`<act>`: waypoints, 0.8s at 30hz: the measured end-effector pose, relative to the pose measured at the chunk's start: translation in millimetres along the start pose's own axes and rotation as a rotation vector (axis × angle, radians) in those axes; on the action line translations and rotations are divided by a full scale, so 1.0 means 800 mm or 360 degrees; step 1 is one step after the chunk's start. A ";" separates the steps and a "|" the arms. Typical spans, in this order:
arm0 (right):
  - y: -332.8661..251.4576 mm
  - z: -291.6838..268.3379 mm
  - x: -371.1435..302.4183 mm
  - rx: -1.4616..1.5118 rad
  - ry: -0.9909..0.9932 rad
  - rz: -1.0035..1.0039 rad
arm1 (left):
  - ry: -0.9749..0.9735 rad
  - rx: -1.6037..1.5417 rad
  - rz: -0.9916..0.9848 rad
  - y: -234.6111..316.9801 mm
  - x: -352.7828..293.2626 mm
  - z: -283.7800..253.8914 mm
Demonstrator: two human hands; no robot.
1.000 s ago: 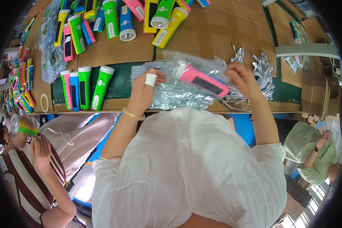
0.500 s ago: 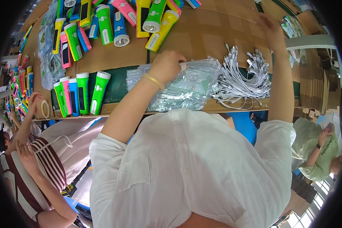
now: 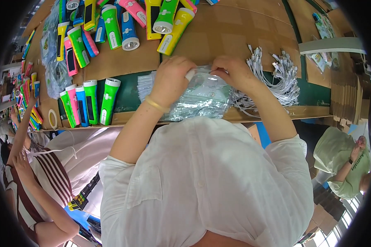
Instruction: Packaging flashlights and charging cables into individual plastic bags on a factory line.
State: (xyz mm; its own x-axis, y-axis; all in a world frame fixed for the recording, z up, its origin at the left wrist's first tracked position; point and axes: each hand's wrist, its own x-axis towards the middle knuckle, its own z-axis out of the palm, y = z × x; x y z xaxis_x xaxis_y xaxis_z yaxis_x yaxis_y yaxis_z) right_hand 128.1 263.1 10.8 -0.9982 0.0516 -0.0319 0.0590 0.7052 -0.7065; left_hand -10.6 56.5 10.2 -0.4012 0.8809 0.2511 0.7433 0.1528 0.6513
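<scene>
A stack of clear plastic bags (image 3: 206, 96) with pale green printing lies in front of me at the table's near edge. My left hand (image 3: 174, 78) is closed at the stack's upper left, a small white piece showing at its fingertips; a yellowish bangle circles that wrist. At the upper right edge of the bags, my right hand (image 3: 233, 74) is bent in a pinch on the plastic. The fingertips are partly hidden, so how many layers they hold does not show. Right beside this hand lies a bundle of white charging cables (image 3: 278, 92).
Several coloured flashlights (image 3: 110, 101) stand in a row on the left, with a heap of more flashlights (image 3: 130, 31) behind. A tape roll (image 3: 52, 118) is near the left edge. A grey bar (image 3: 334, 45) crosses at far right. Co-workers (image 3: 49, 177) are on both sides.
My right hand has come from the far right down to the bags. My left hand has shifted slightly left and nearer. The co-worker's raised arm on the left has moved toward the far side.
</scene>
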 end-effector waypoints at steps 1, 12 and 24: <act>0.000 -0.004 0.001 0.0007 -0.0044 0.0046 | 0.0058 0.0028 -0.0102 -0.004 -0.008 -0.013; -0.033 0.041 0.036 0.0058 0.0190 -0.0608 | 0.0116 -0.0496 -0.0587 -0.004 -0.055 -0.043; -0.007 -0.006 0.030 -0.0101 -0.0283 -0.0221 | 0.0148 -0.0124 0.0011 -0.015 -0.070 -0.037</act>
State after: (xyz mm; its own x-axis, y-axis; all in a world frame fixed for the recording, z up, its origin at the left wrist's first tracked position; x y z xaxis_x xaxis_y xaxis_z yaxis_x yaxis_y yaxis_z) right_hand 104.0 263.3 17.4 -0.9831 -0.1708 -0.0655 -0.0842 0.7403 -0.6669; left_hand -13.2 -8.4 9.5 -0.4466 0.8361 0.3186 0.7038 0.1084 0.7021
